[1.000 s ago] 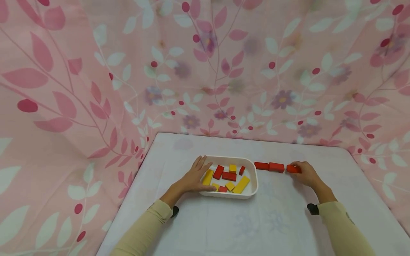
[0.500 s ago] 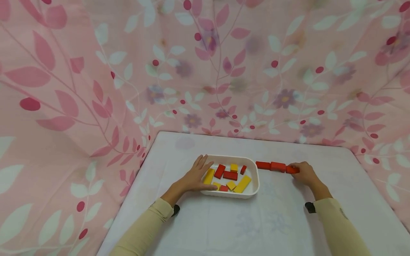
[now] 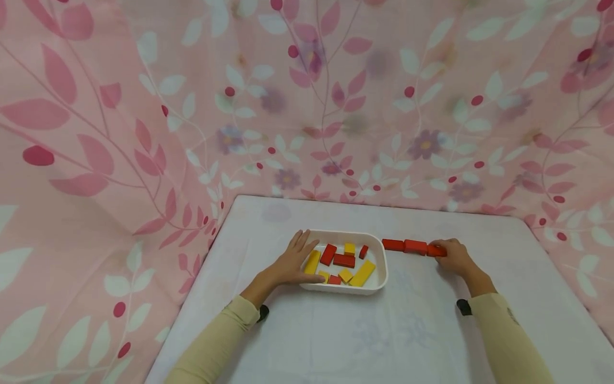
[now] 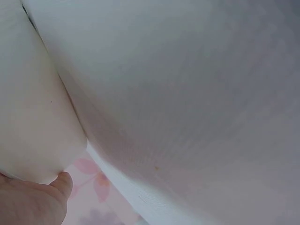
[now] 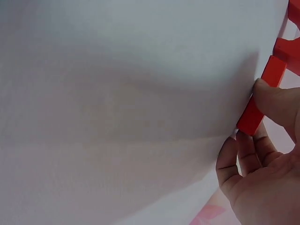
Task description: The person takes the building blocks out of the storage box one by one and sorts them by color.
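Observation:
Between thumb and fingers, my right hand point(image 3: 455, 257) pinches a red block point(image 3: 435, 250) by its right part, low on the cloth. Its left end sits right up against a larger red block point(image 3: 414, 246), whose side shows a curved cut-out in the right wrist view. Farther left in the same row lies a flat red block point(image 3: 393, 245), close to the tray's right rim. My left hand point(image 3: 288, 266) rests across the left end of a white plastic tray point(image 3: 342, 289), fingers outstretched over the far rim and thumb along the near one.
Inside the tray lie several red and yellow wooden blocks, among them a long yellow block point(image 3: 362, 273) and a red block point(image 3: 344, 260). A white cloth point(image 3: 336, 336) covers the table. Pink floral curtain point(image 3: 307, 106) hangs behind and at both sides.
My right hand has slid the red block left, closing the gap to the larger red block. The left hand stays on the tray.

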The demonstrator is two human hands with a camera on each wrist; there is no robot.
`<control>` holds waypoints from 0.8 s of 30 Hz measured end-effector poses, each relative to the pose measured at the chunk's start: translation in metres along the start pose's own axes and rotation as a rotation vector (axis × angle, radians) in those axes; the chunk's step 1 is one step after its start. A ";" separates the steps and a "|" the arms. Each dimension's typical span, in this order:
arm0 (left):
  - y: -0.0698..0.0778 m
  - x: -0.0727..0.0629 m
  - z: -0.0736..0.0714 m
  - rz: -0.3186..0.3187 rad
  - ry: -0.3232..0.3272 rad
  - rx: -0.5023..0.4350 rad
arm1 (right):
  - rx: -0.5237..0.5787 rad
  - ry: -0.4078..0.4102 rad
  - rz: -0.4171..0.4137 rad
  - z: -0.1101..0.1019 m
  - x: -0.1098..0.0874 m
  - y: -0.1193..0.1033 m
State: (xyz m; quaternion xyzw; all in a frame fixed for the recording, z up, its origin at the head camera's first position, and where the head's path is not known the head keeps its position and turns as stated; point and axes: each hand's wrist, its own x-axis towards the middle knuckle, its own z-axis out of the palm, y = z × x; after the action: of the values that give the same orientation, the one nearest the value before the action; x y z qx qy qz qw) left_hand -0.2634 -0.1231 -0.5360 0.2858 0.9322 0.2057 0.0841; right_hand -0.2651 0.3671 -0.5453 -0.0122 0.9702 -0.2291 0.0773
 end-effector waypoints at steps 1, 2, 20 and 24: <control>0.000 0.001 -0.001 0.000 0.000 0.003 | -0.007 -0.003 -0.003 -0.001 0.001 0.000; 0.000 0.002 -0.001 0.000 0.000 0.008 | -0.011 -0.004 -0.002 -0.001 0.002 0.000; -0.001 0.001 0.000 -0.008 0.003 0.015 | -0.003 -0.022 0.033 0.005 0.004 -0.005; 0.000 0.001 0.001 -0.016 -0.006 0.006 | -0.004 -0.024 0.045 0.004 0.003 -0.005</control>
State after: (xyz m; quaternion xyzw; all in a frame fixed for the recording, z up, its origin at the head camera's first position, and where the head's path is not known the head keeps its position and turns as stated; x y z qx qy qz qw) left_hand -0.2636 -0.1220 -0.5366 0.2792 0.9348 0.2014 0.0879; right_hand -0.2674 0.3606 -0.5474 0.0066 0.9698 -0.2251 0.0940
